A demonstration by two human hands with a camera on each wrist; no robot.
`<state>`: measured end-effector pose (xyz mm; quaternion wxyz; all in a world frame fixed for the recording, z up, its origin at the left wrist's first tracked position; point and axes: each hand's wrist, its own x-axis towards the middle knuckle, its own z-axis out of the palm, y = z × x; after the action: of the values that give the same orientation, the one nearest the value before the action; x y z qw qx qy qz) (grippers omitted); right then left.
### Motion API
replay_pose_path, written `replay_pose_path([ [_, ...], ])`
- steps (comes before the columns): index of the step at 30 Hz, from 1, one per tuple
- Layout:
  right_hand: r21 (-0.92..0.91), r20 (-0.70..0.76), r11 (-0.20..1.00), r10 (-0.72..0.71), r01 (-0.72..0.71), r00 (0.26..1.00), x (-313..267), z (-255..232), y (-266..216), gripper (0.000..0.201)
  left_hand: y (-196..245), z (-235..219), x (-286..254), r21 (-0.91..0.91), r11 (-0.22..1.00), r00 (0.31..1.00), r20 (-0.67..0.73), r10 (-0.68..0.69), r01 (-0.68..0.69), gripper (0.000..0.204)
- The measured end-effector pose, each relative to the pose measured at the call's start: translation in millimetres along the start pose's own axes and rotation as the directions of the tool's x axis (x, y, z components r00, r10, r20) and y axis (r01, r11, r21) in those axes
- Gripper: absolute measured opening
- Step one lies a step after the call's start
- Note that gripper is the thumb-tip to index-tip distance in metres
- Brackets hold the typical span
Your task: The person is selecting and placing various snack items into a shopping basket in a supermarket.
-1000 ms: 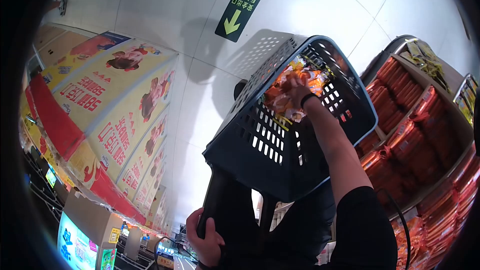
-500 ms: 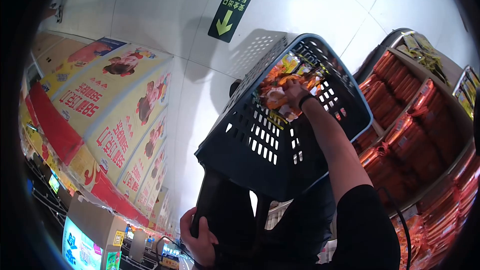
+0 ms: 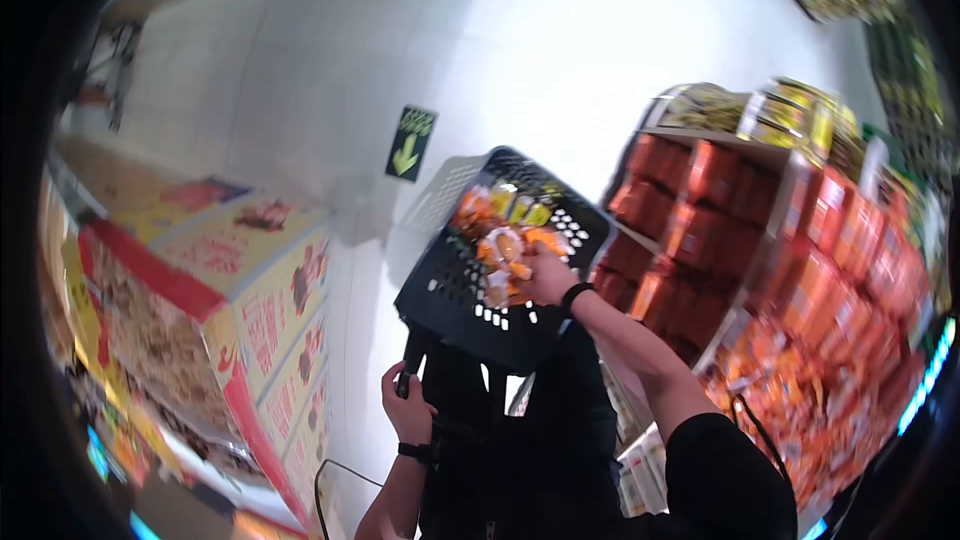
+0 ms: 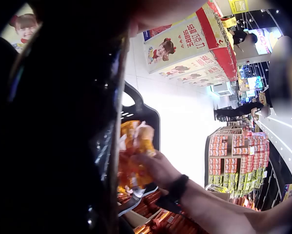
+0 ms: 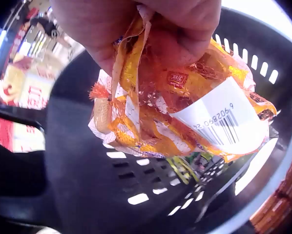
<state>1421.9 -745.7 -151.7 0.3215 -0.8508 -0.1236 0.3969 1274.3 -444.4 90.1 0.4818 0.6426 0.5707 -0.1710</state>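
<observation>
My left hand (image 3: 408,410) grips the black handle (image 3: 411,365) of a dark shopping basket (image 3: 480,330), its fingers wrapped round the bar. Over the basket's open top, my right hand (image 3: 546,275) holds an orange mesh bag of small wrapped snacks (image 5: 185,107) bunched at its upper end. A white barcode label (image 5: 224,119) hangs from this bag. More orange packs (image 3: 473,215) and yellow packs (image 3: 520,206) lie deeper in the basket. In the left wrist view, the dark handle fills the left side and the right hand (image 4: 156,168) shows beyond it with the bag.
To the right, a shelf (image 3: 740,145) holds stacked red-orange packs (image 3: 700,230), with a heap of loose orange packs (image 3: 790,390) nearer. A yellow printed display box (image 3: 270,310) stands on the left. A green exit sign (image 3: 410,143) marks the pale floor (image 3: 560,50). A person (image 4: 241,111) stands farther off.
My right hand has lifted the orange mesh bag up from the packs in the basket. The left hand keeps its grip. The head view has shifted, and the basket looks smaller.
</observation>
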Motion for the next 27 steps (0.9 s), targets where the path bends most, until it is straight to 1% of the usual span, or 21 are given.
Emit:
replay_pose_path([
  [1,0.056,-0.047,0.998,-0.010,0.012,0.999,-24,-18,-21,0.038,-6,-2,0,0.001,0.999,0.998,0.043,0.042,-0.042,0.034],
  [2,0.160,-0.094,0.987,-0.006,0.021,0.996,-44,-29,-42,0.038,-32,-7,13,-0.030,0.997,0.994,0.083,0.069,-0.066,0.035],
  [3,0.258,-0.162,0.966,0.012,0.030,0.987,-65,-41,-62,0.039,-34,-11,17,-0.029,0.998,0.989,0.136,0.066,-0.062,0.043],
  [5,0.301,-0.206,0.950,0.151,-0.085,0.967,-125,-89,-121,0.041,-51,-16,37,-0.025,0.999,0.983,0.179,0.047,-0.043,0.053],
  [6,0.235,-0.288,0.969,0.143,-0.075,0.947,-155,-110,-143,0.043,-63,-19,53,-0.052,0.997,0.979,0.194,0.058,-0.049,0.055],
  [7,0.157,-0.356,0.986,0.114,-0.060,0.927,-188,-134,-159,0.046,-66,-20,63,-0.049,0.997,0.976,0.205,0.073,-0.064,0.059],
  [8,0.236,-0.399,0.970,0.144,-0.051,0.905,-220,-154,-167,0.047,-76,-19,80,-0.033,0.996,0.971,0.224,0.084,-0.079,0.063],
  [9,0.303,-0.442,0.953,0.156,-0.017,0.883,-250,-173,-185,0.049,-77,-19,95,-0.022,0.996,0.963,0.253,0.094,-0.091,0.066],
  [10,0.327,-0.447,0.943,0.211,-0.061,0.869,-287,-201,-203,0.053,-72,-15,98,-0.012,0.996,0.962,0.260,0.086,-0.085,0.068],
  [11,0.218,-0.612,0.971,0.058,0.098,0.789,-317,-212,-200,0.053,-71,-9,108,-0.022,0.995,0.953,0.286,0.099,-0.097,0.070],
  [13,0.163,-0.587,0.987,0.104,-0.008,0.803,-391,-256,-199,0.054,-55,11,113,-0.051,0.996,0.953,0.291,0.088,-0.076,0.073],
  [15,0.102,-0.695,0.992,0.127,-0.078,0.708,-475,-293,-218,0.054,-27,15,107,-0.069,0.995,0.951,0.294,0.094,-0.077,0.076],
  [16,0.098,-0.712,0.983,0.177,-0.154,0.680,-517,-310,-226,0.053,-18,21,107,-0.077,0.994,0.950,0.299,0.092,-0.072,0.077],
  [17,0.100,-0.725,0.967,0.231,-0.233,0.649,-554,-328,-232,0.053,-15,35,130,-0.060,0.996,0.932,0.354,0.080,-0.063,0.079],
  [19,0.099,-0.696,0.880,0.395,-0.465,0.600,-635,-365,-251,0.052,-8,46,125,-0.078,0.990,0.949,0.283,0.138,-0.121,0.077],
  [21,0.089,-0.794,0.824,0.398,-0.559,0.460,-712,-383,-217,0.051,-20,66,178,-0.012,0.986,0.943,0.290,0.162,-0.166,0.062],
  [22,0.131,-0.814,0.773,0.441,-0.621,0.378,-748,-393,-212,0.051,-23,75,193,0.020,0.982,0.940,0.294,0.174,-0.188,0.055],
  [23,0.177,-0.828,0.718,0.479,-0.674,0.292,-783,-402,-210,0.052,-14,78,182,0.035,0.979,0.941,0.285,0.181,-0.199,0.054],
  [25,0.254,-0.859,0.700,0.480,-0.667,0.177,-844,-417,-188,0.056,5,96,156,0.040,0.979,0.936,0.303,0.179,-0.200,0.054],
  [27,0.336,-0.859,0.585,0.511,-0.738,0.014,-901,-428,-143,0.060,22,112,131,0.051,0.977,0.928,0.328,0.179,-0.206,0.053],
])
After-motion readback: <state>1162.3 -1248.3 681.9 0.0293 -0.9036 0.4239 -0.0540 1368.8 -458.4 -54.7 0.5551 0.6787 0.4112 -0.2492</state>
